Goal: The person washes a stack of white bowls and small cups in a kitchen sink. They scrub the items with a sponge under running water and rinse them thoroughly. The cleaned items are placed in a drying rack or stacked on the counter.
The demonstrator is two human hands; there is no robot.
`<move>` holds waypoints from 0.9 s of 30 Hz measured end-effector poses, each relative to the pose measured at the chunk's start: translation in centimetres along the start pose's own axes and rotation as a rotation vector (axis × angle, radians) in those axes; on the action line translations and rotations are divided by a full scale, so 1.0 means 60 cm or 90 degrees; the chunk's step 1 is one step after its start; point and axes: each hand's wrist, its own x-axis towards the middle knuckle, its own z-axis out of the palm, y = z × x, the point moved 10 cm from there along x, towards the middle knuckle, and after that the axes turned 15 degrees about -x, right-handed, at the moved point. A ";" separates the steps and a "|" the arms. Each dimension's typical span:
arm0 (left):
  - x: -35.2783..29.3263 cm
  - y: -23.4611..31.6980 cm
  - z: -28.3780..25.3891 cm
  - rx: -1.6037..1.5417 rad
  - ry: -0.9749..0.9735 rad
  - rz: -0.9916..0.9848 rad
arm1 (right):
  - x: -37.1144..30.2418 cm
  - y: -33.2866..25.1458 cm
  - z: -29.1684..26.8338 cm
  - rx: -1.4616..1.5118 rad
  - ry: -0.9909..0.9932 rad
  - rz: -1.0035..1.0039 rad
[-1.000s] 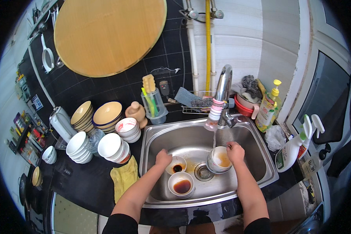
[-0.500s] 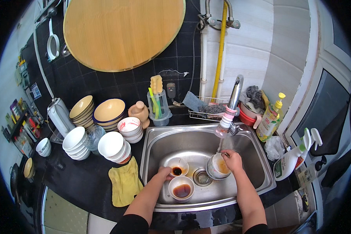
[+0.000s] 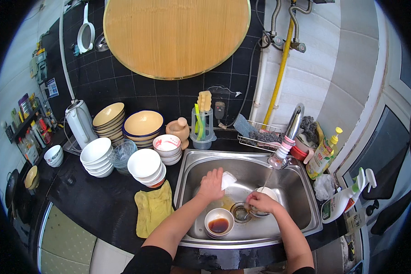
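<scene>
The left hand (image 3: 211, 185) bends round the left bowl (image 3: 228, 181), which is tipped steeply at the far left of the sink (image 3: 285, 221); it seems to hold that bowl, though the thumb is hidden. The right hand (image 3: 260, 202) is narrow, fingers bunched over the right bowl (image 3: 268, 192), just right of the drain (image 3: 241, 212) (whether they pinch the rim or something inside, I cannot tell). The near bowl (image 3: 219, 223) sits upright left of the drain, dark liquid in it, touched by neither hand.

The left bowl looks the likeliest to slip: its wall is probably wet, its tilt is steep, and a loose grip could let it drop against the steel and chip. The near bowl lies close to the left forearm; a low sweep toward the near side could knock it and spill the liquid. Water (image 3: 267, 179) falls from the tap (image 3: 286, 144) toward the right bowl, so a shift of that bowl's slope could throw splashes over the right hand. Scraps, if any come loose, could collect at the drain and slow the flow
</scene>
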 end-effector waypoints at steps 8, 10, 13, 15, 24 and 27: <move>-0.048 -0.033 -0.060 -0.194 0.251 -0.152 | 0.052 -0.130 -0.013 0.260 0.291 -0.189; -0.074 -0.095 -0.031 -0.356 0.311 -0.285 | 0.040 -0.176 0.000 0.134 0.327 -0.193; -0.099 -0.127 -0.005 -0.505 0.321 -0.381 | 0.013 -0.247 0.034 -0.348 0.406 -0.393; -0.109 -0.143 0.021 -0.556 0.290 -0.417 | 0.024 -0.247 0.034 -0.434 0.411 -0.337; -0.107 -0.180 0.088 -0.662 0.244 -0.497 | 0.070 -0.228 0.073 -0.134 0.170 -0.265; -0.105 -0.169 0.097 -0.636 0.212 -0.465 | 0.043 -0.236 0.071 -0.396 0.095 -0.140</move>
